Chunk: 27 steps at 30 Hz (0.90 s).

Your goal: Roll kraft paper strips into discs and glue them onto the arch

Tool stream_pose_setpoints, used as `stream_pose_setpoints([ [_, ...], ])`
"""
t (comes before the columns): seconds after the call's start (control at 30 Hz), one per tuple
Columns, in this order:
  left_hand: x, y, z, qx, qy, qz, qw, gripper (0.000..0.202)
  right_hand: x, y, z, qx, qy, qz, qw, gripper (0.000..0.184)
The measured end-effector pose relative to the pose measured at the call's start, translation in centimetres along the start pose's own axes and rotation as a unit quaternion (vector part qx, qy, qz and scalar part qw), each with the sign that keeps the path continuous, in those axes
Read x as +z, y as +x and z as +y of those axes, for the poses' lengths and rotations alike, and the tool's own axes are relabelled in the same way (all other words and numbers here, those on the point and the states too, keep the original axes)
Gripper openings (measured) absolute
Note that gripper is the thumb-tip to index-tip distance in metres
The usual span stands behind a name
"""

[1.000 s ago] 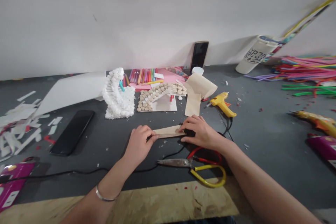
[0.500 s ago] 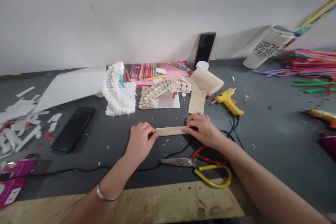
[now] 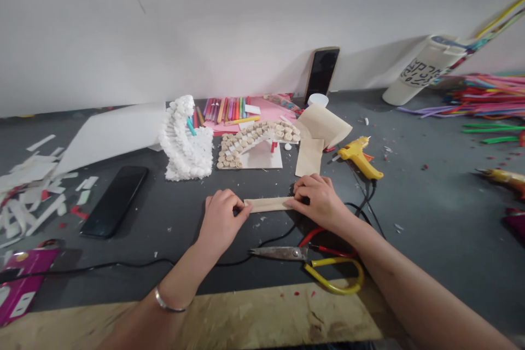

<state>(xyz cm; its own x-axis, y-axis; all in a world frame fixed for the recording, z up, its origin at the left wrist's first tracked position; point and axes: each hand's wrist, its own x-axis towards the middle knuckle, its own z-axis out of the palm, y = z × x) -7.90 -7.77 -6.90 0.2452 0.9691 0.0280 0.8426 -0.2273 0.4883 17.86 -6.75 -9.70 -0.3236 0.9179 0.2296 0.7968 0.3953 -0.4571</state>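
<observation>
A narrow beige strip (image 3: 268, 205), seemingly folded, lies lengthwise across the dark tabletop between my hands. The fingers of my left hand (image 3: 223, 213) are closed on its left end. At the right end, my right hand (image 3: 318, 197) pinches it with thumb and fingers. Just beyond the strip stands a small white arch model (image 3: 258, 145), partly covered with little beige rolls. A flat beige piece (image 3: 309, 157) lies past my right hand, by a larger curled beige sheet (image 3: 324, 123). Scissors (image 3: 295, 253) with red and yellow handles lie in front of my right wrist.
A yellow glue gun (image 3: 361, 158) lies right of my right hand, its cord running behind my forearm. A white textured model (image 3: 186, 147) and a black phone (image 3: 115, 202) are to the left. Another phone (image 3: 322, 74) leans on the wall near a tumbler (image 3: 422, 71).
The view has shifted very slightly. Both hands stay at the two ends of the beige strip, with almost no movement.
</observation>
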Motion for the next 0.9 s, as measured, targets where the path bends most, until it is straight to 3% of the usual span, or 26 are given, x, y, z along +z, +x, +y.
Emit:
stream_pose_setpoints([
  [0.2, 0.1, 0.1, 0.1, -0.004, 0.020, -0.005, 1.000, 0.025, -0.1, 0.1, -0.2, 0.002, -0.014, -0.004, 1.000, 0.031],
  [0.33, 0.2, 0.0, -0.2, 0.013, 0.037, 0.024, 0.999, 0.016, -0.6, 0.2, -0.6, 0.013, -0.022, -0.005, 1.000, 0.026],
  [0.43, 0.1, -0.2, -0.2, 0.082, 0.065, 0.057, 0.993, 0.003, -1.0, 0.2, -1.2, -0.019, -0.036, 0.004, 0.999, 0.013],
  [0.5, -0.1, -0.3, 0.0, 0.152, 0.096, 0.059, 0.982, 0.013, -1.4, 0.2, -1.6, -0.063, -0.051, 0.001, 0.997, 0.008],
  [0.57, -0.2, -0.4, 0.1, 0.200, 0.114, 0.048, 0.972, 0.019, -1.6, 0.1, -1.9, -0.100, -0.068, -0.004, 0.993, 0.014],
  [0.7, -0.2, -0.4, 0.1, 0.222, 0.113, 0.038, 0.968, 0.005, -2.1, 0.0, -2.2, -0.124, -0.085, -0.015, 0.989, 0.011],
  [0.9, 0.0, -0.2, 0.1, 0.249, 0.137, 0.053, 0.957, 0.016, -2.2, 0.2, -2.2, -0.164, -0.117, -0.003, 0.979, 0.013],
])
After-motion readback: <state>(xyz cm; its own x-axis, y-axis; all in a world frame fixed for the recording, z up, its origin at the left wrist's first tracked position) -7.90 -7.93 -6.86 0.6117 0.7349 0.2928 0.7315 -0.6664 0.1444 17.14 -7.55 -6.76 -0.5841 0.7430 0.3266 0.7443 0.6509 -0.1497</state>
